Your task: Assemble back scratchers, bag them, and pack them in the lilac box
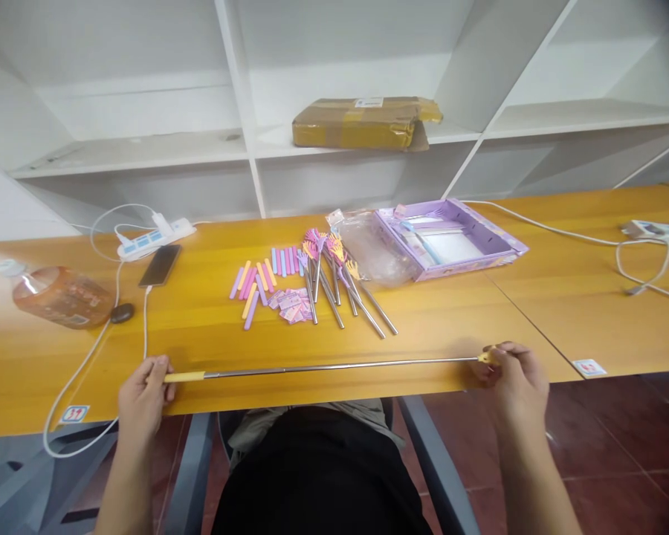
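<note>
A telescopic back scratcher [340, 366] is stretched out long between my two hands, just above the table's front edge. My left hand [145, 394] is closed round the end of its yellow handle. At the other end, my right hand [516, 379] grips the small yellow claw head, which the fingers partly cover. Beyond the rod lies a pile of metal rods with colored claw heads [326, 249]. Left of them are loose pink, purple and yellow handle sleeves [253, 282], with several small printed cards [293, 305] close by.
A purple open box [513, 249] with a clear plastic bag [373, 249] beside it stands at the back. At the left are a bottle [61, 296], a phone [160, 265], a power strip [156, 238] and cables. A taped cardboard box [357, 122] sits on the shelf.
</note>
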Tool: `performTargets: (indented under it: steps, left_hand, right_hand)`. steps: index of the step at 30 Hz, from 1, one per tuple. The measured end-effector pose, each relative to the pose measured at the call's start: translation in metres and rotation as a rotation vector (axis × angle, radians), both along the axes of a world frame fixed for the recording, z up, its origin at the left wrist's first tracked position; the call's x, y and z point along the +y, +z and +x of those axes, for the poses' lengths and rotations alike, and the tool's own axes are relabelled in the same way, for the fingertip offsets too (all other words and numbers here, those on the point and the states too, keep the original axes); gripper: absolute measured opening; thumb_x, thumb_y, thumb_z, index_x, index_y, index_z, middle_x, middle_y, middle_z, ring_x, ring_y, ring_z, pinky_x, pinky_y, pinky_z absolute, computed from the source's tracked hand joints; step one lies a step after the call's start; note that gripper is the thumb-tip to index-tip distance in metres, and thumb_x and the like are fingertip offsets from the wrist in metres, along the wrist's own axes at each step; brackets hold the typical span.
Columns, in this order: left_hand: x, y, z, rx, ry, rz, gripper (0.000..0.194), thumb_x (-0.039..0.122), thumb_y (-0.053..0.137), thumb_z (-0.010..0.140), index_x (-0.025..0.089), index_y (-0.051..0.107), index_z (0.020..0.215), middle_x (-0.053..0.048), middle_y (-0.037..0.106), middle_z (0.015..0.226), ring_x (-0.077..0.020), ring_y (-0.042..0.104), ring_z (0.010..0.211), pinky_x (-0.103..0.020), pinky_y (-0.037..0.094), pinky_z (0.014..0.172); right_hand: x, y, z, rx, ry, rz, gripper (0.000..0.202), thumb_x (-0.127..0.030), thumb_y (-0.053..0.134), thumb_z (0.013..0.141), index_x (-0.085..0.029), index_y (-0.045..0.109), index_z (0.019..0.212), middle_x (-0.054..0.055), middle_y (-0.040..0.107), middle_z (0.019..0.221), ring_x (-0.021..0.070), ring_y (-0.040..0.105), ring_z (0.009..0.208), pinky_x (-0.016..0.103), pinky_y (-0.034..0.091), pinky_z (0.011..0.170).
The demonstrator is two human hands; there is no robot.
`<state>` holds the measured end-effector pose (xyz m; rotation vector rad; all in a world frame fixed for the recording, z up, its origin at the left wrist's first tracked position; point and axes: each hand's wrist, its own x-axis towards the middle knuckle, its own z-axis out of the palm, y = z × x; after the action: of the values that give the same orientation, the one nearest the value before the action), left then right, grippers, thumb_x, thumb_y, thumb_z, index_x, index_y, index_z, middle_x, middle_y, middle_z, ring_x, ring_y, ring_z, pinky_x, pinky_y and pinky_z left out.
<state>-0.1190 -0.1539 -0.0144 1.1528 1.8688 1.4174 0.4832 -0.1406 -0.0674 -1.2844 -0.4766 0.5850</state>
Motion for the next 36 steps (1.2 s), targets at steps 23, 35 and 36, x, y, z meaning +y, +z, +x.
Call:
performTargets:
  steps: [23,35,36]
  left_hand:
    - [-0.010,-0.011,0.162,0.762,-0.743,0.327,0.031,0.025,0.049,0.110,0.022,0.064,0.082,0.001,0.070,0.069,-0.0131,0.065,0.060,-0.026,0.045,0.064]
    - [0.006,-0.031,0.162,0.668,-0.789,0.227,0.029,0.025,0.050,0.111,0.022,0.066,0.087,0.001,0.071,0.074,-0.0136,0.066,0.064,-0.027,0.045,0.066]
    - [0.006,-0.031,0.163,0.669,-0.794,0.232,0.028,0.025,0.051,0.111,0.022,0.066,0.088,0.001,0.071,0.074,-0.0136,0.066,0.064,-0.027,0.045,0.066]
  right_hand:
    - [-0.007,0.010,-0.179,-1.248,0.668,0.061,0.045,-0.027,0.041,0.116,-0.024,0.047,0.071,-0.002,0.053,0.060,0.0133,0.048,0.050,0.031,0.030,0.056]
    - [-0.003,0.007,-0.176,-1.309,0.699,0.091,0.042,-0.023,0.047,0.114,-0.024,0.050,0.072,-0.002,0.055,0.066,0.0140,0.048,0.055,0.032,0.030,0.060]
    - [-0.003,0.007,-0.176,-1.303,0.703,0.088,0.042,-0.023,0.048,0.114,-0.024,0.050,0.072,-0.002,0.055,0.066,0.0140,0.048,0.055,0.032,0.030,0.060]
